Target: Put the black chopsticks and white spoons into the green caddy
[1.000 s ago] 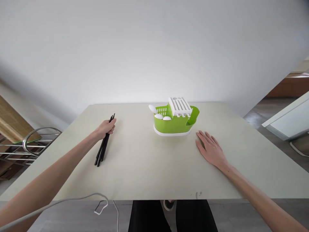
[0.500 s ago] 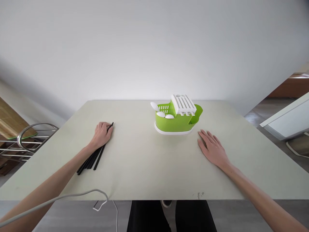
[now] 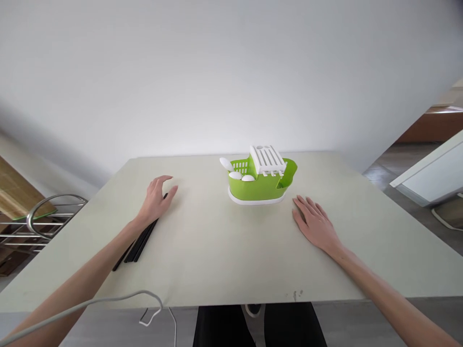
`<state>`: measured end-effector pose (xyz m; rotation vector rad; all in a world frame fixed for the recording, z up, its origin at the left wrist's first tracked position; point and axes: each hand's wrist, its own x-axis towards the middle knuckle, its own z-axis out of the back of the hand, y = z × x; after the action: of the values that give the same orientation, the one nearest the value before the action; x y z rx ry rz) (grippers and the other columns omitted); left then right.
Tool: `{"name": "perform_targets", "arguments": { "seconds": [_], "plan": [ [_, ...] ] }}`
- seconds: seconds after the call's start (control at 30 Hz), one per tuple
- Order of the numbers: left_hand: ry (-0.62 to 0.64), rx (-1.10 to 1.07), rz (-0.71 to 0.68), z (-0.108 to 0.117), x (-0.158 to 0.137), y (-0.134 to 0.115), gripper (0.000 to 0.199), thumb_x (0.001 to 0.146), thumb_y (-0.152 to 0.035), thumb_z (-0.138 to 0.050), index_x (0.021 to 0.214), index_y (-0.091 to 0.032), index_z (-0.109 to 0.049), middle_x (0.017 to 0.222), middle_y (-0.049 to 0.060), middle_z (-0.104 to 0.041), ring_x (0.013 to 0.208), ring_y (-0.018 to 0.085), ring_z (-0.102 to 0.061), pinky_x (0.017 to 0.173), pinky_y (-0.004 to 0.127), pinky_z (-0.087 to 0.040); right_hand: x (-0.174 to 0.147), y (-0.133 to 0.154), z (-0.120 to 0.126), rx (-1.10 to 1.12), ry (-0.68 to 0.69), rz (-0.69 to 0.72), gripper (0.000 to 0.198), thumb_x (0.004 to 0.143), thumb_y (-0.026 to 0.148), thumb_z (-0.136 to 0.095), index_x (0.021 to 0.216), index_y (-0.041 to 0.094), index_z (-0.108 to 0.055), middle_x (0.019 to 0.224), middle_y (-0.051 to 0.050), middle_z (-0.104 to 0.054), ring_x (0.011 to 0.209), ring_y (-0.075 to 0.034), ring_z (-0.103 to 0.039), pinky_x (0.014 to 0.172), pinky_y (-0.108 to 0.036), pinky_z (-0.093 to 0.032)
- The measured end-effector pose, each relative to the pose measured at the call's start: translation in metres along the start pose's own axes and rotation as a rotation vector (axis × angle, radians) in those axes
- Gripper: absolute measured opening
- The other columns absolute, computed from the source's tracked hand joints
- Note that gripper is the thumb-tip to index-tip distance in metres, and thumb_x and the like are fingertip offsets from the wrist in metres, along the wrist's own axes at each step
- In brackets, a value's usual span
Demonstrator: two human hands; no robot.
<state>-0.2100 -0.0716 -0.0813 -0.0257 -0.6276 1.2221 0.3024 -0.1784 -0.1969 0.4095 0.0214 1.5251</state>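
Over the black chopsticks (image 3: 140,246) on the left of the table is my left hand (image 3: 156,198), its thumb and fingers apart in a wide curve. It grips nothing that I can see; the hand and wrist hide the middle of the bundle. My right hand (image 3: 316,222) lies flat, palm down, on the tabletop, fingers stretched out. Just beyond its fingertips stands a green utensil holder (image 3: 253,189) with a white slotted top (image 3: 268,159) and white base. Several white spoons (image 3: 226,164) rest in its left compartment, their rounded ends up.
The pale table (image 3: 217,255) meets a white wall at the back. A white cable (image 3: 108,299) runs across my left forearm and over the front edge. A metal rack (image 3: 54,221) with a wooden board (image 3: 21,193) stands off the left side. At the right is a white panel (image 3: 430,168).
My left hand has opened and let go of the chopsticks, which lie closer together. My right hand stays flat on the table. The view has shifted slightly.
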Motion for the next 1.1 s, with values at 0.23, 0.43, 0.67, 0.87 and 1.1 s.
{"name": "perform_targets", "arguments": {
  "seconds": [0.23,0.43,0.67,0.87,1.1],
  "plan": [
    [-0.01,-0.136,-0.31,-0.022,0.04,-0.13,0.07,0.09,-0.065,-0.067,0.147,-0.029,-0.047,0.162,0.017,-0.04,0.152,0.036,-0.036,0.121,0.057,-0.035,0.003,-0.001,-0.004,0.017,-0.021,0.015,0.061,0.109,0.05,-0.027,0.159,0.023,-0.048,0.169,-0.003,-0.041,0.159,-0.028,-0.033,0.13,-0.052,-0.027],
    [0.083,0.044,-0.562,-0.05,0.076,-0.179,0.055,0.094,-0.065,-0.063,0.135,-0.028,-0.064,0.143,0.013,-0.063,0.142,0.037,-0.048,0.126,0.063,-0.02,0.006,0.004,0.0,0.026,-0.015,0.017,0.06,0.109,0.047,-0.028,0.159,0.021,-0.048,0.169,-0.004,-0.042,0.159,-0.028,-0.031,0.131,-0.052,-0.026],
    [0.301,0.131,-0.797,-0.042,0.111,-0.178,0.045,0.108,-0.054,-0.039,0.113,-0.026,-0.074,0.102,0.008,-0.076,0.096,0.025,-0.07,0.111,0.047,-0.039,0.008,0.006,0.001,0.049,-0.017,0.017,0.06,0.109,0.046,-0.028,0.158,0.02,-0.049,0.169,-0.005,-0.042,0.159,-0.028,-0.031,0.131,-0.052,-0.025],
    [0.311,0.073,-0.75,-0.04,0.127,-0.166,0.044,0.108,-0.049,-0.036,0.109,-0.026,-0.074,0.1,0.009,-0.076,0.095,0.026,-0.068,0.098,0.043,-0.046,0.008,0.006,0.001,0.082,-0.042,0.031,0.057,0.109,0.046,-0.029,0.158,0.025,-0.049,0.168,-0.004,-0.044,0.159,-0.029,-0.031,0.13,-0.054,-0.026],
    [0.224,0.151,-0.722,-0.052,0.139,-0.158,0.046,0.109,-0.045,-0.031,0.107,-0.024,-0.072,0.096,0.01,-0.074,0.092,0.027,-0.067,0.089,0.042,-0.045,0.007,0.006,0.0,0.077,-0.057,0.031,0.056,0.109,0.045,-0.029,0.158,0.026,-0.049,0.168,-0.003,-0.044,0.159,-0.029,-0.033,0.13,-0.054,-0.027]
  ]
}}
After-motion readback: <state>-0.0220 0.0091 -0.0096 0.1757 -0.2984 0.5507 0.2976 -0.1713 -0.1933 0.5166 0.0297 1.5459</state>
